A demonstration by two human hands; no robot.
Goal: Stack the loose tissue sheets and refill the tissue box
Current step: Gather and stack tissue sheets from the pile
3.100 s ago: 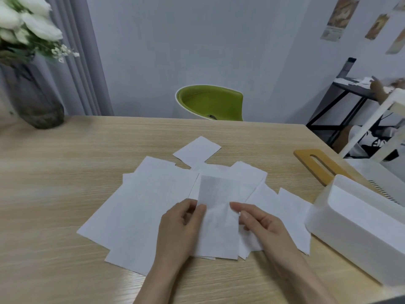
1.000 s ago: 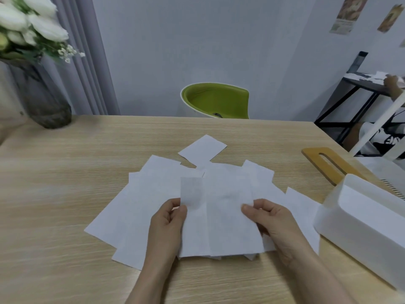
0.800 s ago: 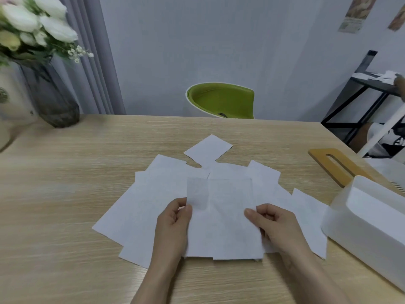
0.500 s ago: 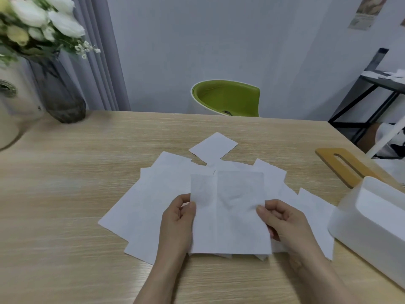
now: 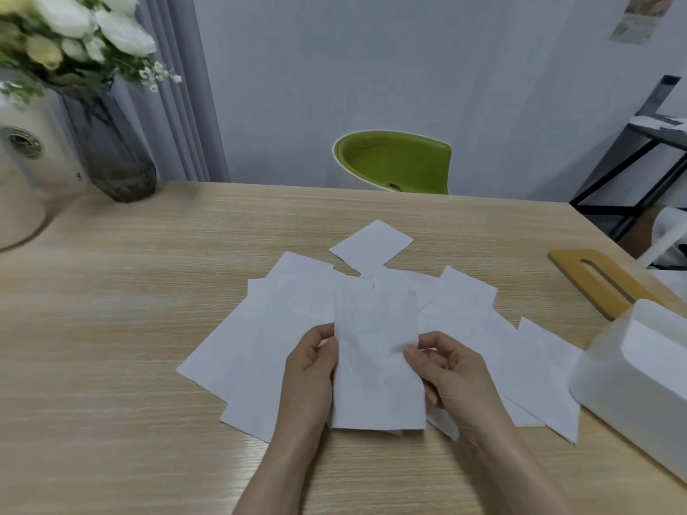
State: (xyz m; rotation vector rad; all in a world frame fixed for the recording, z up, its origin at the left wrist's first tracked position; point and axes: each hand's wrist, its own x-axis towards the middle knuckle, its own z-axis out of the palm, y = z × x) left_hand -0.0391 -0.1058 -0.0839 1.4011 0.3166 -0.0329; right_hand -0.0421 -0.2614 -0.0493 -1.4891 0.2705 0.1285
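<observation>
- The left hand [image 5: 310,369] pinches the left edge of a narrow folded white tissue sheet [image 5: 375,360], thumb on top and fingers curled behind it.
- The right hand [image 5: 448,369] pinches the right edge of the same sheet, thumb pressing on its face and the other fingers curled beneath.
- The held sheet stands upright between the two hands, lifted slightly over a spread of loose white tissue sheets [image 5: 267,347] at the middle of the light wooden table [image 5: 111,328].
- The loose sheets overlap one another and fan out from 9 o'clock to 3 o'clock of the hands; one small square white sheet [image 5: 371,245] lies apart at 12 o'clock, tilted like a diamond.
- A white plastic tissue box [image 5: 632,395] with no lid on sits at 3 o'clock, at the table's right edge, just beside the nearest loose sheet.
- A flat wooden lid with a long slot [image 5: 602,278] lies on the table at 2 o'clock, just behind the box.
- A dark glass vase [image 5: 111,154] of white flowers [image 5: 74,27] stands at 10 o'clock on the far left corner, next to a cream rounded appliance [image 5: 26,180].
- A green chair [image 5: 394,163] stands behind the far table edge at 12 o'clock, and a black metal rack [image 5: 639,161] stands at 2 o'clock beyond the table.
</observation>
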